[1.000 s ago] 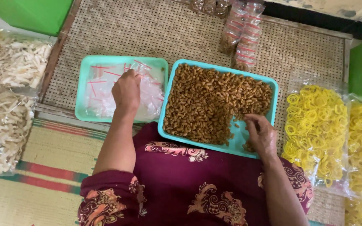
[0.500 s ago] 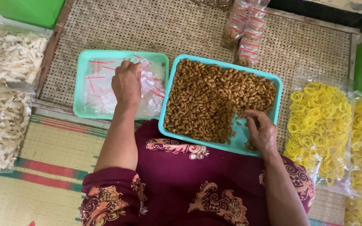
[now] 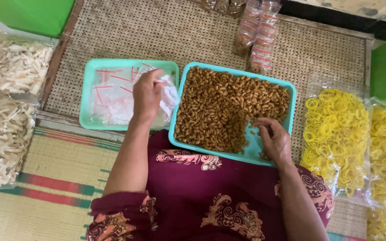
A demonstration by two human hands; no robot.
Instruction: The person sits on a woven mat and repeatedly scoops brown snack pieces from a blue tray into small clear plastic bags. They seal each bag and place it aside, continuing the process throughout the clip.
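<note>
At frame centre, the left hand (image 3: 147,94) pinches a clear plastic bag (image 3: 168,91) over the smaller teal tray (image 3: 87,96). The right hand (image 3: 273,140), fingers curled narrow, rests among brown macaroni snacks (image 3: 222,109) in the larger teal tray (image 3: 251,151).

Single head-worn view, looking steeply down, close over the lap, two teal trays (image 3: 287,89) at centre, woven mat (image 3: 157,31) beyond, no second view

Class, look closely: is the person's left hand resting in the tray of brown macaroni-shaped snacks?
No: the left hand is over the smaller tray of clear plastic bags, not the brown snacks.
</note>
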